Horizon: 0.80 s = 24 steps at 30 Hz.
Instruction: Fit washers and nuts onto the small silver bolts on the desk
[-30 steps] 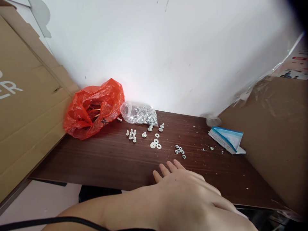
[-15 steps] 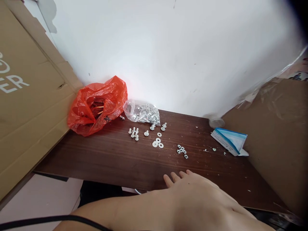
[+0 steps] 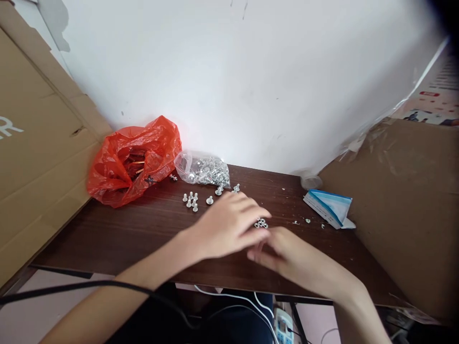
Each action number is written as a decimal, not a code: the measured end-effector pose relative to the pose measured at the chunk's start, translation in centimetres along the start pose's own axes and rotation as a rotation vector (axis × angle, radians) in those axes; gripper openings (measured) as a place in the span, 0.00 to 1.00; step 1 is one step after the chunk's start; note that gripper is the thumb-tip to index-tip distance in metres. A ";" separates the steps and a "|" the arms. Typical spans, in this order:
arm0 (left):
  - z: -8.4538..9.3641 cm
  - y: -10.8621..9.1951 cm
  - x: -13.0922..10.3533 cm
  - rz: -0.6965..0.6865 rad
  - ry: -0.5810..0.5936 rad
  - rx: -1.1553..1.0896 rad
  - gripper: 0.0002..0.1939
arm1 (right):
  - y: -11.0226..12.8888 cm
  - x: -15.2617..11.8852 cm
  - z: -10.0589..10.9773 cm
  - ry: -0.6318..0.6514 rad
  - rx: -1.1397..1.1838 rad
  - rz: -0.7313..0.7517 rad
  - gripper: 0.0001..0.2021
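Note:
My left hand (image 3: 233, 222) reaches across the table from the left, thumb and forefinger apart, nothing visible between them. Its fingertips are beside a cluster of hex nuts (image 3: 261, 223). My right hand (image 3: 281, 248) comes in from the right, just in front of the nuts; its fingers bend inward, partly hidden and blurred near my left thumb. Left of my left hand stand several short bolts (image 3: 191, 201). A bolt seated on a washer (image 3: 210, 200) stands nearer my hand, and more bolts with washers (image 3: 219, 190) are behind it. The loose flat washers are covered by my left hand.
On the dark wooden table (image 3: 118, 239) are a red plastic bag (image 3: 158, 138), a clear bag of hardware (image 3: 211, 171) and a blue-white packet (image 3: 330, 205). Cardboard (image 3: 43, 167) stands at left, more cardboard at right, a white wall behind. A black cable (image 3: 89, 284) crosses in front.
My left arm has moved back and left, its hand now over the washers by the nuts. My right hand now shows beside it. The view has shifted slightly.

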<state>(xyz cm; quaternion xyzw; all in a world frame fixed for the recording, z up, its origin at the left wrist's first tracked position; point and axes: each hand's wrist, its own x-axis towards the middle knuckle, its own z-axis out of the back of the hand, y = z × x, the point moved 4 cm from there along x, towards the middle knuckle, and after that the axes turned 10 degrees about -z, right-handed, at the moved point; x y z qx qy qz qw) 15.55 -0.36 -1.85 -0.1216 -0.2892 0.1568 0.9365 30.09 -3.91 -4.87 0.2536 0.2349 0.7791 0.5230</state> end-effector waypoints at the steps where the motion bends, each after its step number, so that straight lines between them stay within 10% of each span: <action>1: 0.9 1.7 -0.5 0.066 0.024 0.089 0.14 | -0.6 0.6 0.2 0.032 -0.015 -0.027 0.06; 8: 2.0 10.0 -3.9 0.272 0.227 0.344 0.12 | -4.9 7.1 -2.0 -0.145 -0.182 -0.149 0.07; 13: 1.0 10.8 -4.6 0.262 0.229 0.339 0.09 | -5.3 8.5 -2.8 -0.145 -0.277 -0.208 0.10; 24: 0.1 11.0 -4.9 0.251 0.262 0.453 0.07 | -8.7 2.2 -0.8 -0.072 -0.319 -0.324 0.12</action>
